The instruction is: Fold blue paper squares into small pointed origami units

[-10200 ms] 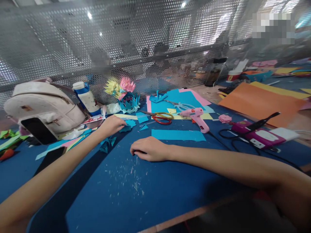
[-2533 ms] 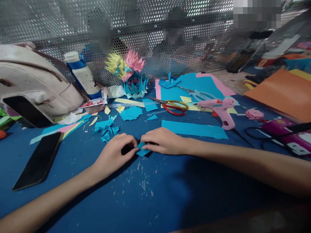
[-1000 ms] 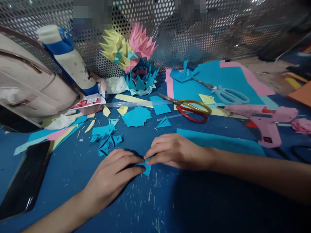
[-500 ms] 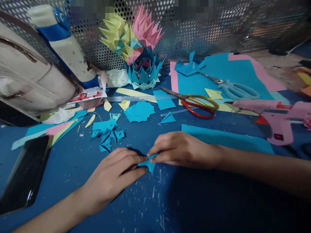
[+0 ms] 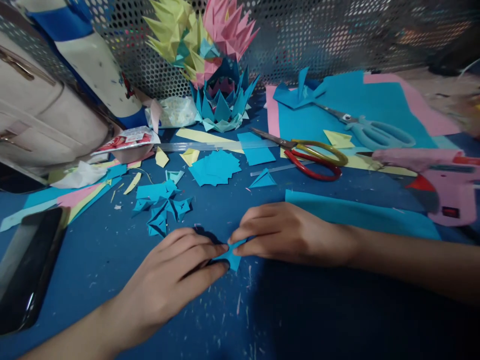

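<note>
A small folded piece of blue paper (image 5: 234, 261) lies on the dark blue table, partly covered by fingers. My left hand (image 5: 167, 277) grips its left side between thumb and fingers. From the other side, my right hand (image 5: 283, 230) pinches the upper right edge. Just beyond my left hand sit several small folded blue paper pieces (image 5: 159, 197). A stack of blue paper pieces (image 5: 215, 167) and a blue paper triangle (image 5: 264, 178) lie farther back. To the right, a long blue paper strip (image 5: 356, 212) passes behind my right forearm.
Red-and-yellow-handled scissors (image 5: 315, 155), light blue scissors (image 5: 375, 130) and a pink glue gun (image 5: 446, 185) lie on the right. A phone (image 5: 32, 265) rests at left, near a pale bag (image 5: 45, 115) and a bottle (image 5: 97, 65). Folded paper flowers (image 5: 221, 107) stand at the back.
The camera view has shifted slightly closer and downward. Both hands stay on the blue paper in nearly the same pose.
</note>
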A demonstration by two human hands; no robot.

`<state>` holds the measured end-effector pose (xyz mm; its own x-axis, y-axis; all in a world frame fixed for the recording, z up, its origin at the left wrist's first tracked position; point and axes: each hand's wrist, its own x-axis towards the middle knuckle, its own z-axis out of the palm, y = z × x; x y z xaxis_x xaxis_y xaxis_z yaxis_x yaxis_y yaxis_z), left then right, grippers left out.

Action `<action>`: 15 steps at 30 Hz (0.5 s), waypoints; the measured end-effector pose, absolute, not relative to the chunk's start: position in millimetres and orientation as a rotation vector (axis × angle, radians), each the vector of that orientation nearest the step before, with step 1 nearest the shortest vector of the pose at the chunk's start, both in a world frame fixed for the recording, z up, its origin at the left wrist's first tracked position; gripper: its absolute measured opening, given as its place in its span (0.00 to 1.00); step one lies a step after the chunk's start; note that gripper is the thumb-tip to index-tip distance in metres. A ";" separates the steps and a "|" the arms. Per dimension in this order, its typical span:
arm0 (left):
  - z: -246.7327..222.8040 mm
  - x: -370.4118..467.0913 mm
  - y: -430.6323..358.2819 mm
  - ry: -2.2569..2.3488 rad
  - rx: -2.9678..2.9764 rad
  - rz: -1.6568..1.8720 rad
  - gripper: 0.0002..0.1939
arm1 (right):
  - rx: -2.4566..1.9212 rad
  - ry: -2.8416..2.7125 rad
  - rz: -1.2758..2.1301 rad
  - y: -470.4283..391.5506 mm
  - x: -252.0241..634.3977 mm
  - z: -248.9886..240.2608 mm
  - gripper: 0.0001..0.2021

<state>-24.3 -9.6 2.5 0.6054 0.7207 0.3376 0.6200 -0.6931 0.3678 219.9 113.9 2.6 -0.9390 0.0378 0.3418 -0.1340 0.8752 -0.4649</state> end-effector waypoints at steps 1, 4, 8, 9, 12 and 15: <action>2.3 -24.1 -9.7 1.117 2.613 0.692 0.15 | 0.070 -2.702 0.710 113.8 219.8 2.6 0.17; 0.6 -23.7 -9.5 1.130 2.609 0.708 0.16 | 0.076 -2.701 0.719 113.8 219.6 2.1 0.16; -2.1 -23.5 -9.4 1.129 2.576 0.717 0.16 | 0.069 -2.692 0.732 113.7 219.4 0.5 0.15; -2.4 -23.4 -9.5 1.134 2.562 0.709 0.16 | 0.067 -2.690 0.740 113.7 219.3 0.2 0.14; -2.7 -22.9 -10.2 1.140 2.539 0.689 0.16 | 0.072 -2.684 0.770 114.0 218.9 -0.1 0.13; -2.3 -22.3 -11.2 1.144 2.508 0.694 0.16 | 0.069 -2.701 0.774 114.2 218.8 0.5 0.14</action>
<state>-22.3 -11.2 -2.3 0.5667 0.7663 0.3028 0.6225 -0.6389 0.4519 218.8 114.2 0.5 -0.9444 0.0435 0.3259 -0.1357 0.8514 -0.5067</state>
